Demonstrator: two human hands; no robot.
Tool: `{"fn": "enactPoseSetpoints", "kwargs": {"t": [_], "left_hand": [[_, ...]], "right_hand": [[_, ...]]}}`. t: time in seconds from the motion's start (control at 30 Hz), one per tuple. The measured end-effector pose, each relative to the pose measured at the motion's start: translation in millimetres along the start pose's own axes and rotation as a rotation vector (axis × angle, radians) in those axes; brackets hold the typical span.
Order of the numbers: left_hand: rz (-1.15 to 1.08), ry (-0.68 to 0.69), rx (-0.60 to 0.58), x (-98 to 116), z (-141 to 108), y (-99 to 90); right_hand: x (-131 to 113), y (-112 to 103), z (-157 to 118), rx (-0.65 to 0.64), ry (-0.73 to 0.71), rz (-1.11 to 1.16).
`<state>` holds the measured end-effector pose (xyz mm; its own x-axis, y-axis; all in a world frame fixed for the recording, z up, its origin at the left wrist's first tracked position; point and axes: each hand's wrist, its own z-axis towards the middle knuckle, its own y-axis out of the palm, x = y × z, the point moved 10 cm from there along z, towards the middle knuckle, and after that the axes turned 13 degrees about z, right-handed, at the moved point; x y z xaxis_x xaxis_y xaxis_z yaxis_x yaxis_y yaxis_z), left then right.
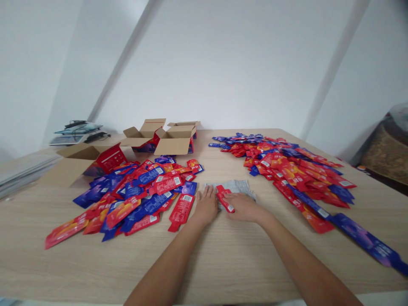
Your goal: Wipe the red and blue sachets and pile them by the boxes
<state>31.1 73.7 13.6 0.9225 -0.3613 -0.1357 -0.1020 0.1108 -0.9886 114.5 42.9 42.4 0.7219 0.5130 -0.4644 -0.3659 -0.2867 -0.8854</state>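
Note:
A crumpled grey cloth [239, 186] lies flat on the table in front of me. My left hand [207, 205] rests palm down on its left side, fingers stretched out and holding nothing. Over the cloth's middle, my right hand [242, 207] has its fingers closed on a small red sachet [223, 192] with a white label; part of the sachet is hidden beneath the fingers. Just left of my left hand, a single red sachet [181, 210] lies back side up, beside a loose heap of red and blue sachets [145, 191].
A long pile of red and blue sachets [295, 170] runs along the right, with a blue strip of sachets [366, 240] reaching toward the near edge. Open cardboard boxes [174, 144] stand at the back left, another box [75, 163] nearer. Papers and cables [78, 129] lie behind.

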Motion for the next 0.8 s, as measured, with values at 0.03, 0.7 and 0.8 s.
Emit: {"fn": "enactPoseSetpoints", "kwargs": {"t": [0.03,0.7,0.8], "left_hand": [[-0.001,0.002,0.005,0,0,0.6],[-0.02,-0.005,0.026,0,2,-0.2],[-0.028,-0.011,0.018,-1,1,0.2]], "right_hand": [[-2,-1,-2,-0.004,0.004,-0.002],[33,-32,5,0.469,0.094,0.224],[11,-11,6,0.244,0.078,0.046]]}}
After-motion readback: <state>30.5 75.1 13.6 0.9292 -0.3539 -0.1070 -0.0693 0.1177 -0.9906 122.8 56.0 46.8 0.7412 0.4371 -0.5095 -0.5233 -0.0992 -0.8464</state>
